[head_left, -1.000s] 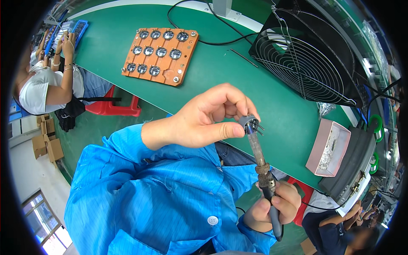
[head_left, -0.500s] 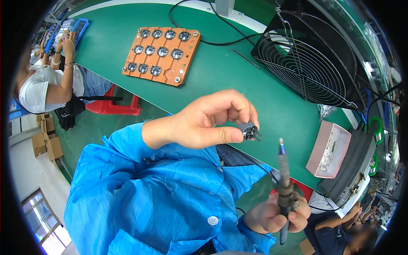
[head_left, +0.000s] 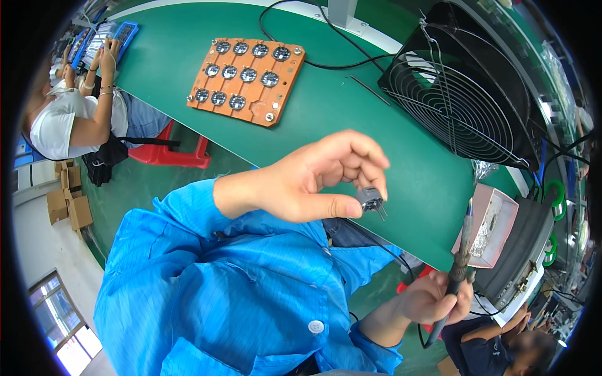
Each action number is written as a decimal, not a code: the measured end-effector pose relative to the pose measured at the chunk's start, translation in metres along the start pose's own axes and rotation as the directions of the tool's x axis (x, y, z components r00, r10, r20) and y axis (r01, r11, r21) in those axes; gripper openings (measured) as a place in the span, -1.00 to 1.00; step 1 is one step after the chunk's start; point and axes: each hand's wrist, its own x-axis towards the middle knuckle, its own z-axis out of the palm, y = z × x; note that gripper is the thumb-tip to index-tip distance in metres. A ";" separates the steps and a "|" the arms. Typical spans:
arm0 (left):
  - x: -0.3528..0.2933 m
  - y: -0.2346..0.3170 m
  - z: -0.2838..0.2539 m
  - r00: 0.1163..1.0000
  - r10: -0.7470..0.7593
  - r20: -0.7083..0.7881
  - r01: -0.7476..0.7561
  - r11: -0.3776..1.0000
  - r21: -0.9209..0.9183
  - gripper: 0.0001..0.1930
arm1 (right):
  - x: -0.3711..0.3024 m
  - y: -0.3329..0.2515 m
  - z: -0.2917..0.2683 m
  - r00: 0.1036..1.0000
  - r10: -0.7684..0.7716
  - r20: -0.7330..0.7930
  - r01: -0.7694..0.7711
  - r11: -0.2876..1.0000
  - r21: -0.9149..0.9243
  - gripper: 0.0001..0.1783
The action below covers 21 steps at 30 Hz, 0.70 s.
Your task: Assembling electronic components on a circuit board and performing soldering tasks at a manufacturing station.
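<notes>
Between thumb and fingertips, my left hand point(head_left: 301, 185) pinches a small dark grey electronic part point(head_left: 370, 198) with thin metal pins pointing down to the right. My right hand point(head_left: 439, 302) is wrapped round the handle of a soldering iron point(head_left: 462, 258). The iron stands tip up, apart from the part, in front of a pink box point(head_left: 503, 225) with silvery bits inside. Farther off on the green table point(head_left: 351, 128) lies an orange fixture point(head_left: 258, 111). Rows of round black parts sit in it, and the lower row has a bare slot at its right.
A black fan with a wire guard point(head_left: 448, 103) stands at the back right, a thin black rod point(head_left: 370, 89) beside it. Green spools point(head_left: 554, 195) are at the far right. Co-workers sit at the left point(head_left: 84, 128) and lower right point(head_left: 486, 348). A red stool point(head_left: 172, 155) is at left.
My right hand has moved the soldering iron to the right, away from the part and over to the pink box. My left hand keeps its pinch, its upper fingers slightly more lifted.
</notes>
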 end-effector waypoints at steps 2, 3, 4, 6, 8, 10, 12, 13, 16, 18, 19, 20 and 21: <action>0.000 0.001 0.000 1.000 0.015 0.006 -0.015 0.999 0.045 -0.44 | -0.005 0.017 -0.004 0.997 0.065 -0.039 -0.061 0.995 0.079 -0.74; -0.001 0.002 0.001 0.999 0.031 0.012 -0.032 0.995 0.089 -0.37 | -0.007 0.029 -0.012 0.991 0.134 -0.027 -0.132 0.989 0.063 -0.74; -0.002 0.003 0.001 0.999 0.031 0.007 -0.031 0.996 0.089 -0.37 | -0.009 0.037 -0.017 0.979 0.202 -0.016 -0.201 0.978 0.045 -0.74; -0.002 0.004 -0.001 0.997 0.067 0.028 -0.070 0.989 0.133 -0.38 | -0.012 0.051 -0.015 0.961 0.274 -0.033 -0.272 0.961 0.058 -0.76; -0.003 0.006 -0.003 0.997 0.071 0.029 -0.075 0.985 0.155 -0.39 | -0.017 0.059 -0.014 0.938 0.344 -0.046 -0.341 0.938 0.070 -0.77; -0.004 0.006 -0.005 0.997 0.077 0.030 -0.081 0.981 0.176 -0.40 | -0.021 0.064 -0.013 0.886 0.456 -0.088 -0.447 0.888 0.111 -0.80; -0.007 0.006 -0.007 0.996 0.079 0.046 -0.085 0.982 0.171 -0.39 | -0.021 0.065 -0.006 0.865 0.475 -0.164 -0.465 0.880 0.094 -0.80; -0.009 0.005 -0.007 0.996 0.081 0.035 -0.086 0.980 0.177 -0.39 | -0.023 0.068 -0.010 0.875 0.453 -0.173 -0.446 0.892 0.080 -0.81; -0.017 0.004 -0.007 0.996 -0.066 -0.060 0.052 0.977 -0.208 -0.35 | -0.024 0.071 -0.011 0.880 0.441 -0.175 -0.434 0.897 0.082 -0.81; -0.023 0.005 -0.010 0.986 -0.156 -0.054 0.135 0.949 -0.285 -0.35 | -0.023 0.070 -0.009 0.880 0.432 -0.197 -0.434 0.900 0.033 -0.81; -0.027 0.006 -0.010 0.986 -0.152 -0.069 0.127 0.952 -0.280 -0.35 | -0.024 0.071 -0.011 0.879 0.444 -0.175 -0.440 0.896 0.064 -0.81; -0.031 0.006 -0.010 0.978 -0.184 -0.103 0.153 0.956 -0.251 -0.43 | -0.023 0.071 -0.012 0.880 0.448 -0.160 -0.442 0.894 0.074 -0.81; -0.035 0.007 -0.013 0.966 -0.216 -0.141 0.182 0.959 -0.219 -0.49 | -0.023 0.069 -0.011 0.872 0.460 -0.167 -0.456 0.888 0.061 -0.81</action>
